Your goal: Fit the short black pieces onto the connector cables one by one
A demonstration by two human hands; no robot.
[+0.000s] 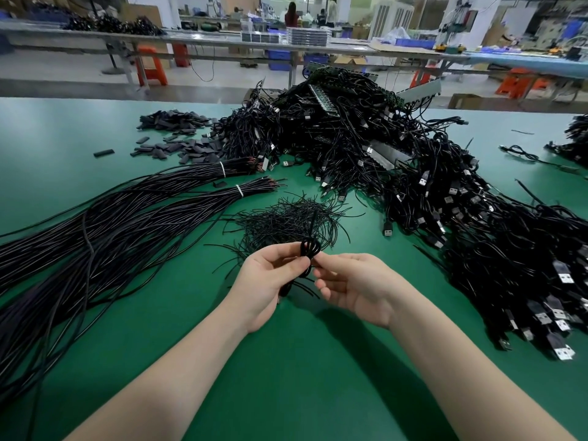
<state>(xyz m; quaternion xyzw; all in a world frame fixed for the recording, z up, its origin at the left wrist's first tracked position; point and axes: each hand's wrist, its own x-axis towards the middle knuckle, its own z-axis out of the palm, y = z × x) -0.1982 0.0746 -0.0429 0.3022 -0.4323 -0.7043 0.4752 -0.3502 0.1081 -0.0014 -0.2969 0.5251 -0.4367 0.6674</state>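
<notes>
Left hand (267, 275) grips looped cable (309, 249); right hand (346, 281) pinches thin black piece; I steady loop, align piece, push straight.

cable bundles (95, 237): cut off at left edge | background benches (286, 39): blurred | far-right cable pile (576, 138): cropped

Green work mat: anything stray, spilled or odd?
Minor only. One short black sleeve piece lies alone on the green work mat, left of the pile of short black sleeve pieces. A lone black USB plug juts out from the big heap of USB cables. Nothing looks damaged.
</notes>
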